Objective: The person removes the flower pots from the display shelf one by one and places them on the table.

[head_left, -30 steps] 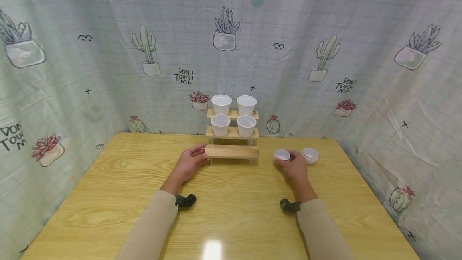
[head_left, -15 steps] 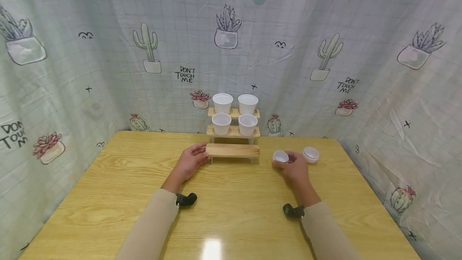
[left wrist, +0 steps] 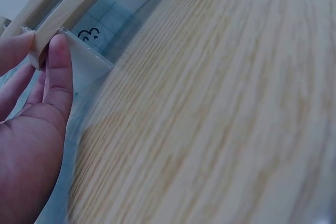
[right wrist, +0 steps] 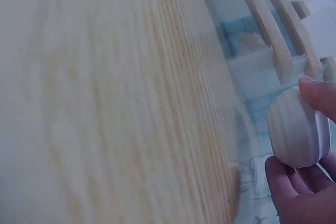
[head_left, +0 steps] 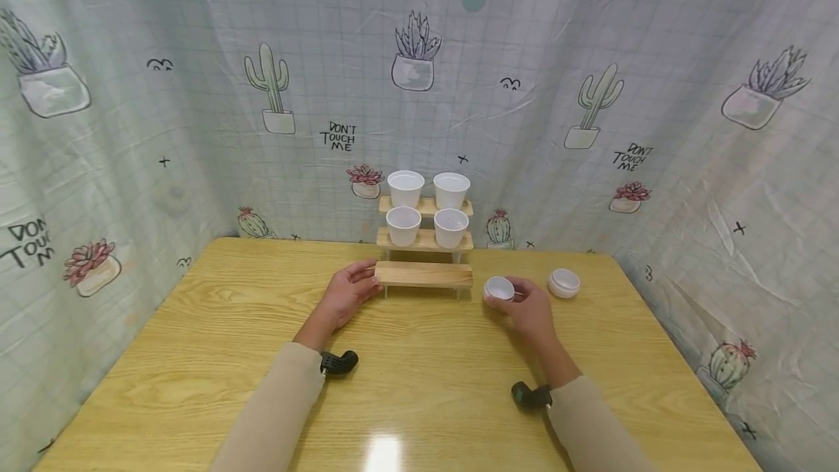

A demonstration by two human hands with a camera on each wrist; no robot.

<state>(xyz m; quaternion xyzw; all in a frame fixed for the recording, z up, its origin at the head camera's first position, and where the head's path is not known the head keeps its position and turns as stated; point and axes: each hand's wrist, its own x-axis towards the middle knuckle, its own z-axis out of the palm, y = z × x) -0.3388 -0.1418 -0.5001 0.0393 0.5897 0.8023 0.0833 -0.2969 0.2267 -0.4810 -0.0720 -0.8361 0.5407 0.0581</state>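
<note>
A three-step wooden display stand (head_left: pixel 422 274) stands at the back of the table. My left hand (head_left: pixel 344 299) pinches the left end of its lowest step between thumb and fingers; in the left wrist view the fingertips (left wrist: pixel 59 51) lie against the plank. My right hand (head_left: pixel 532 310) grips a small white ribbed pot (head_left: pixel 499 288) by its sides, right of the stand. The right wrist view shows this pot (right wrist: pixel 298 129) between thumb and fingers. Taller white pots stand in pairs on the upper two steps, such as the front left one (head_left: pixel 403 227).
Another small white pot or short stack (head_left: pixel 564 283) sits on the table to the right of my right hand. Behind the wooden table (head_left: pixel 419 384) hangs a cactus-print curtain (head_left: pixel 314 79), which also closes off both sides.
My right hand has carried the small white pot a little to the left, closer to the stand and away from the other one. My left hand stays at the lowest step.
</note>
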